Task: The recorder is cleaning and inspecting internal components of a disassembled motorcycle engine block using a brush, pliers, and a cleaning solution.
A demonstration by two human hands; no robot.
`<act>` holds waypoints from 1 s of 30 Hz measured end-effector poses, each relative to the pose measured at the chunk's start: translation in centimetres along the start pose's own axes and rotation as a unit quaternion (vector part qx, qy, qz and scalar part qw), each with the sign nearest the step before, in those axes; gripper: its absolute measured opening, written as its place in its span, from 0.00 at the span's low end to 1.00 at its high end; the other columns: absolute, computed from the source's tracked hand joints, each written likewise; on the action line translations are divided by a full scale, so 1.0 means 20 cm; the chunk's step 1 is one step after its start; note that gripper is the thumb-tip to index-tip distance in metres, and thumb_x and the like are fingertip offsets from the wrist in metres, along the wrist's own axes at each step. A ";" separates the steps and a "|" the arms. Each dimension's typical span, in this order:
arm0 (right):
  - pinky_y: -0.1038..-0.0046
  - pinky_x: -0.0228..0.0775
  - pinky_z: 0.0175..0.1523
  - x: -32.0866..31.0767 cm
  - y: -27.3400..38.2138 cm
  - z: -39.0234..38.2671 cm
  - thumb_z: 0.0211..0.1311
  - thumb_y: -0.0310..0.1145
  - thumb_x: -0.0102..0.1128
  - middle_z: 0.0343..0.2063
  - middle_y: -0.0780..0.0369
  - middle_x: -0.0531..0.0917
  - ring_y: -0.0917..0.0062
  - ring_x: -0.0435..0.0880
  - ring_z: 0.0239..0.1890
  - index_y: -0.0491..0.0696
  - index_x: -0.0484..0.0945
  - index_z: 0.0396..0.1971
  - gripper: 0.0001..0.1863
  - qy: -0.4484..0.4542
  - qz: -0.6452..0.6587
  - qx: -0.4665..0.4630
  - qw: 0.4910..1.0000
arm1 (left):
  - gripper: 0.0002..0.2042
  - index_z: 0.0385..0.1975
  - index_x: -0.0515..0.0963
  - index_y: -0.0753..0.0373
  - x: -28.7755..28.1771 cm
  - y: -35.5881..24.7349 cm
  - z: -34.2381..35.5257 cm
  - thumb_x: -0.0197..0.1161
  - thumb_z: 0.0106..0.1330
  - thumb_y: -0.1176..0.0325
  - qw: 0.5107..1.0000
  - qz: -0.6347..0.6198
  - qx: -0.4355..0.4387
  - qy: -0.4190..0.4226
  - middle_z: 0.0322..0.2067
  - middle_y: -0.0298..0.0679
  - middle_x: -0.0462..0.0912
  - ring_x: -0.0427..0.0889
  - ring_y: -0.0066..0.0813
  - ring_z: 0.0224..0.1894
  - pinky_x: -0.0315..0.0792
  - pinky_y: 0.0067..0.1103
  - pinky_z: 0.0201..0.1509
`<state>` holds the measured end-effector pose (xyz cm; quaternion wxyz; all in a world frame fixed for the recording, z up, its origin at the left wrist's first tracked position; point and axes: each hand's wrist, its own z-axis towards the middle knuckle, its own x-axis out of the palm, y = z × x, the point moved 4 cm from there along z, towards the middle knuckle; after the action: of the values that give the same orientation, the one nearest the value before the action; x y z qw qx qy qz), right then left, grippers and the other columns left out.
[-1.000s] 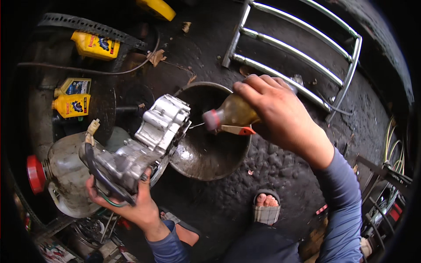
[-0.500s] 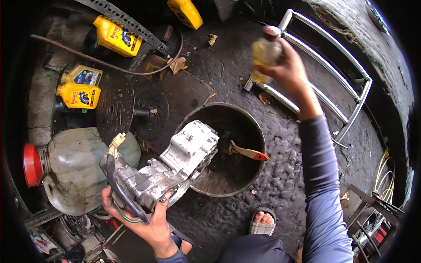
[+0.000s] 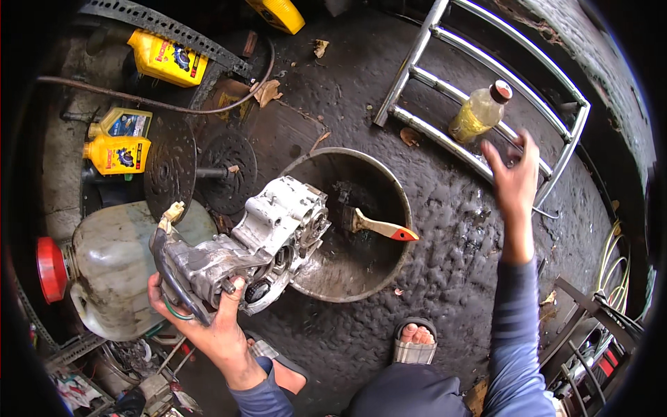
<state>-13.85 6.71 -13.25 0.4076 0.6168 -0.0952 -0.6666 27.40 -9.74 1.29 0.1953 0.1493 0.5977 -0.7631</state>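
Note:
My left hand [image 3: 212, 330] grips the lower end of a grey metal engine case [image 3: 274, 222], thumb on its near side and fingers around its cable end. The case is tilted, its far part over the left rim of a round dark pan [image 3: 326, 288]. Inside the pan leans a paintbrush [image 3: 379, 226], its pale handle with a red tip resting on the right rim. My right hand [image 3: 517, 167] is open and holds nothing, fingers apart. Just beyond it a clear bottle [image 3: 479, 113] with a dark red cap and yellowish liquid stands among the bars of a metal rack.
The tubular metal rack [image 3: 570, 142] lies on the dark floor at right. A big cloudy jug [image 3: 114, 260] with a red cap lies at left, near round metal discs [image 3: 229, 170]. Yellow oil bottles [image 3: 118, 154] stand farther back. A metal frame [image 3: 590, 333] with cables is at lower right.
My right hand has let go of the bottle, which now stands within the rack, and has drawn back toward me. The engine case has turned slightly, showing more of its open side.

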 end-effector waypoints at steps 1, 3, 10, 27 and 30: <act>0.67 0.73 0.45 -0.06 0.06 -0.15 0.50 0.46 0.81 0.37 0.57 0.77 0.69 0.77 0.37 0.38 0.73 0.55 0.39 0.007 0.035 -0.075 0.997 | 0.49 0.69 0.57 0.60 -0.01 -0.01 0.00 0.78 0.45 0.83 1.000 -0.001 0.005 -0.004 0.64 0.43 0.66 0.66 0.38 0.65 0.60 0.33 0.72; 0.68 0.76 0.38 -0.07 0.29 -0.49 0.52 0.46 0.79 0.36 0.57 0.80 0.70 0.80 0.31 0.40 0.74 0.54 0.36 0.213 0.103 -0.016 0.971 | 0.48 0.68 0.58 0.59 -0.03 -0.02 0.01 0.79 0.45 0.83 1.000 0.000 0.017 -0.006 0.63 0.42 0.67 0.67 0.37 0.64 0.61 0.32 0.71; 0.62 0.78 0.35 0.12 0.59 -0.68 0.57 0.32 0.69 0.33 0.59 0.77 0.60 0.84 0.30 0.49 0.75 0.38 0.13 0.295 0.178 -0.183 0.921 | 0.46 0.67 0.59 0.57 0.03 -0.04 -0.01 0.77 0.47 0.85 1.000 -0.015 0.021 0.009 0.62 0.41 0.68 0.69 0.35 0.62 0.64 0.30 0.69; 0.64 0.80 0.39 -0.03 0.67 -0.71 0.52 0.22 0.70 0.36 0.58 0.79 0.62 0.85 0.34 0.46 0.82 0.44 0.17 0.323 0.393 -0.234 0.829 | 0.46 0.65 0.60 0.56 0.12 0.02 0.03 0.79 0.45 0.84 0.997 -0.009 0.033 0.073 0.61 0.40 0.67 0.70 0.34 0.61 0.64 0.30 0.69; 0.63 0.79 0.38 0.01 0.65 -0.75 0.50 0.21 0.70 0.36 0.58 0.78 0.61 0.85 0.33 0.45 0.81 0.44 0.18 0.396 0.359 -0.238 0.811 | 0.46 0.66 0.59 0.56 0.13 0.00 0.05 0.79 0.47 0.84 0.996 0.000 0.039 0.086 0.61 0.41 0.67 0.69 0.34 0.61 0.64 0.30 0.69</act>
<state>5.20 3.68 -8.49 0.7544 0.6330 0.0221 -0.1723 25.19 -11.05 0.31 0.1378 0.2217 0.5822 -0.7700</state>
